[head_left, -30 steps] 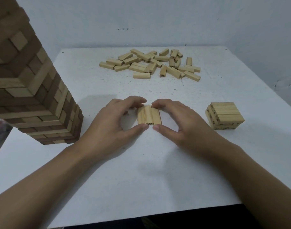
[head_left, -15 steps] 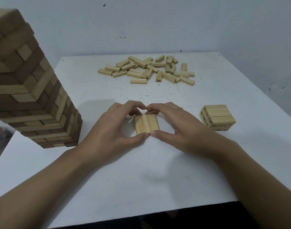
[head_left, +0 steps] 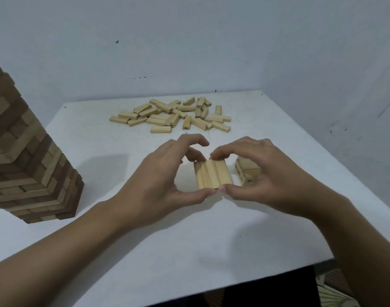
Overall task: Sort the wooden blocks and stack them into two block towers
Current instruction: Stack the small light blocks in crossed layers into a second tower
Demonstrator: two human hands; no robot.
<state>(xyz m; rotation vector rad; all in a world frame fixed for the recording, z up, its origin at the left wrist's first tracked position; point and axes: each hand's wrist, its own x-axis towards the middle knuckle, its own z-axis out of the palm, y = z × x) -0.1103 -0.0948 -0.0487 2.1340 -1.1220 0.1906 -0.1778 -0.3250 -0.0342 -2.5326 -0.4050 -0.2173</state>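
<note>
Three light wooden blocks [head_left: 213, 173] lie side by side as one flat row, pinched between both hands above the white table [head_left: 145, 240]. My left hand [head_left: 158, 185] holds the row's left part, thumb at the near ends and fingers at the far ends. My right hand [head_left: 265, 173] holds the right part the same way. A short stack of light blocks [head_left: 247, 170] stands just right of the row, partly hidden by my right hand. A tall tower of mixed light and dark blocks [head_left: 27, 167] rises at the left.
A loose pile of several light blocks [head_left: 172, 116] lies at the far middle of the table. Grey walls close the back and right. The table's near edge [head_left: 211, 293] runs below my forearms.
Both hands have carried the row of three blocks to the right and up off the table, so it now sits next to the short stack. The camera view has tilted upward.
</note>
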